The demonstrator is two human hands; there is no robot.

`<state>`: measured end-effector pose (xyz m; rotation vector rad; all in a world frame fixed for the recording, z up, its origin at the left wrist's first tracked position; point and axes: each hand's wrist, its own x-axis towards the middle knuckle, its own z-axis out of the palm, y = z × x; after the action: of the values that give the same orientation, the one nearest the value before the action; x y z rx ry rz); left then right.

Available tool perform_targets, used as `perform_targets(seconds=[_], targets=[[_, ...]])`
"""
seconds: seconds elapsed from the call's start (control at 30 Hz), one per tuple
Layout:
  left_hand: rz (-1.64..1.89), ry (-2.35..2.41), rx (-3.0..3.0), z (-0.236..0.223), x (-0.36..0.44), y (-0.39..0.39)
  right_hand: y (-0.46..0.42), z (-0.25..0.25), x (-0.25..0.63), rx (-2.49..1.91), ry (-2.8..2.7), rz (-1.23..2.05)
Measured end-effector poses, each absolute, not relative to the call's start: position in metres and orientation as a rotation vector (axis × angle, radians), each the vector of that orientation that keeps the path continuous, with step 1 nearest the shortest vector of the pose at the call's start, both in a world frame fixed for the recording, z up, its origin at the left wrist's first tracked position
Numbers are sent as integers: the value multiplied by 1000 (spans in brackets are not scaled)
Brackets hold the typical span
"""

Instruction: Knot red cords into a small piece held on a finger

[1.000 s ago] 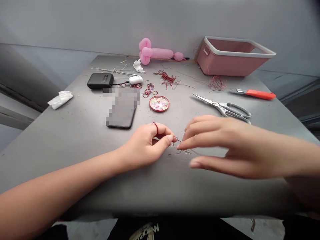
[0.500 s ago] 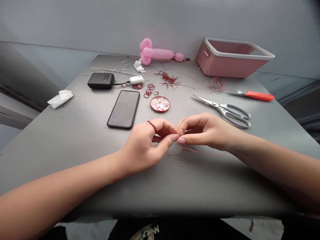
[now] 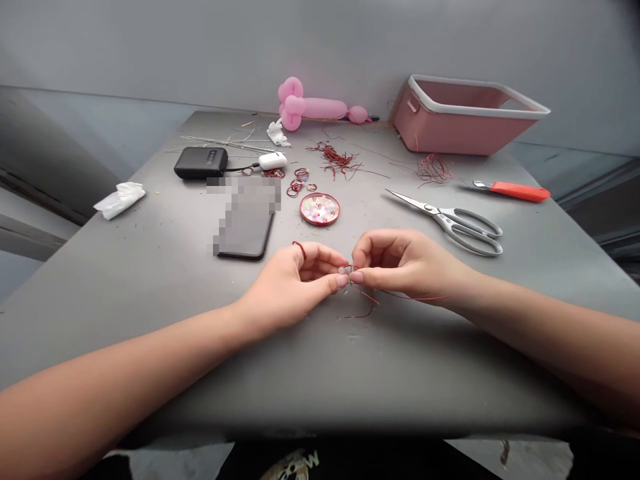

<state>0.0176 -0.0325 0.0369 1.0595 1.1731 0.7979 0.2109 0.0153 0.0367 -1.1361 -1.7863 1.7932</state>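
Note:
My left hand (image 3: 295,283) and my right hand (image 3: 405,263) meet fingertip to fingertip near the table's middle, both pinched on a thin red wire (image 3: 367,300). Loose ends of that wire trail onto the grey table (image 3: 150,280) below and to the right of the fingers. A red wire ring (image 3: 299,247) sits on a finger of my left hand. Just beyond the hands lies a round red dish of sequins (image 3: 320,208), with several small red wire rings (image 3: 299,181) behind it.
A dark phone (image 3: 247,223) lies left of the dish, a black power bank (image 3: 201,162) and white earbud case (image 3: 272,160) behind it. Scissors (image 3: 453,217) and an orange-handled tool (image 3: 515,191) lie right. Pink tub (image 3: 465,113), pink balloon (image 3: 313,107), wire scraps (image 3: 337,157), crumpled tissue (image 3: 120,199).
My right hand went from flat, stretched fingers to a pinch against the left fingertips and took hold of the wire. The wire ends shifted a little on the table.

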Motion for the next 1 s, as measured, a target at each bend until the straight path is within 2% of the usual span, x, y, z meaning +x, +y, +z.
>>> perform_targets(seconds=[0.57, 0.8, 1.0], targets=[[810, 1076, 1310, 34, 20, -41, 9, 41, 208, -1177, -1973, 1574], [897, 1030, 1150, 39, 18, -38, 28, 37, 214, -945, -1514, 2190], [840, 1140, 1200, 39, 17, -38, 29, 31, 214, -916, -1497, 2339]])
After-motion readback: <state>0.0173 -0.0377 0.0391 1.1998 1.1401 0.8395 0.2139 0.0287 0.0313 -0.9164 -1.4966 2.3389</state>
